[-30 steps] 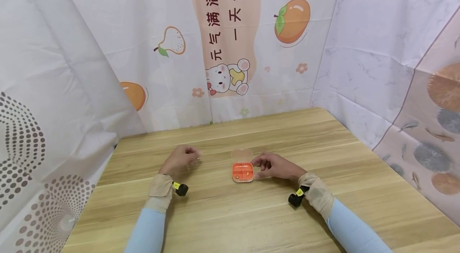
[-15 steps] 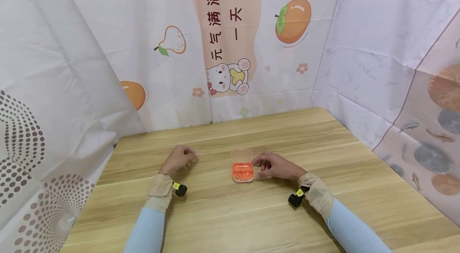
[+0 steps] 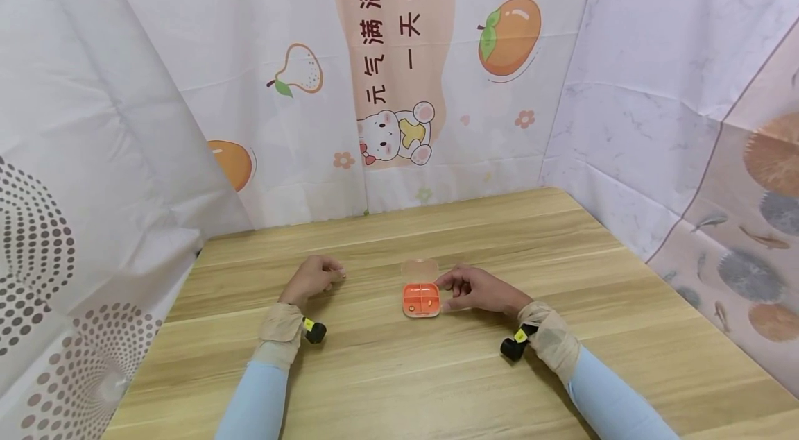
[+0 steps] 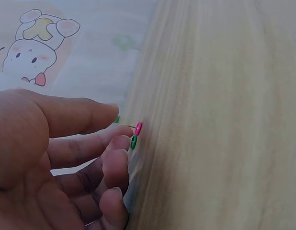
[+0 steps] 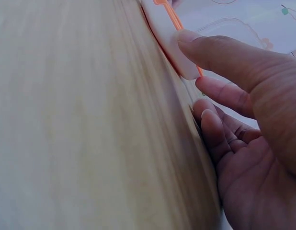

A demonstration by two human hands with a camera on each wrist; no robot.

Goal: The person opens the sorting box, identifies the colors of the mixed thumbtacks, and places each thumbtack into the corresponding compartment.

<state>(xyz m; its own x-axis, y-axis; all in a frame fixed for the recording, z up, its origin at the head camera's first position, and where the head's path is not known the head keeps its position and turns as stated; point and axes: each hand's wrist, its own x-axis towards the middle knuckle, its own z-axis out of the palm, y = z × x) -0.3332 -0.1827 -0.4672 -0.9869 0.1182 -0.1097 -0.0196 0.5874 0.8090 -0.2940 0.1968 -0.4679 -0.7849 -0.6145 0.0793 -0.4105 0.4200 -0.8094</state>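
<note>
My left hand [image 3: 314, 278] hovers over the table, left of the box. Between thumb and forefinger it pinches a tiny pink-and-green piece with a thin metal pin [image 4: 138, 128]; its exact kind is too small to tell. My right hand [image 3: 477, 289] holds the right side of a small orange pill box [image 3: 421, 300] with thumb and forefinger, the other fingers curled in. The box lies on the table with its clear lid [image 3: 420, 270] raised at the back. Inside are divided compartments; a small ring-like item [image 3: 411, 309] sits front left and a small pale item [image 3: 429, 303] front right.
The wood-grain table [image 3: 374, 370] runs back to a printed cloth [image 3: 299, 148] hanging behind it. Another cloth [image 3: 624, 79] closes off the right side, and a dotted white one [image 3: 75, 218] the left. Each wrist carries a small black camera [image 3: 315, 332].
The left hand has shifted very slightly and now keeps nearly still, the tiny piece still at its fingertips. The right hand and the pill box have stayed in place.
</note>
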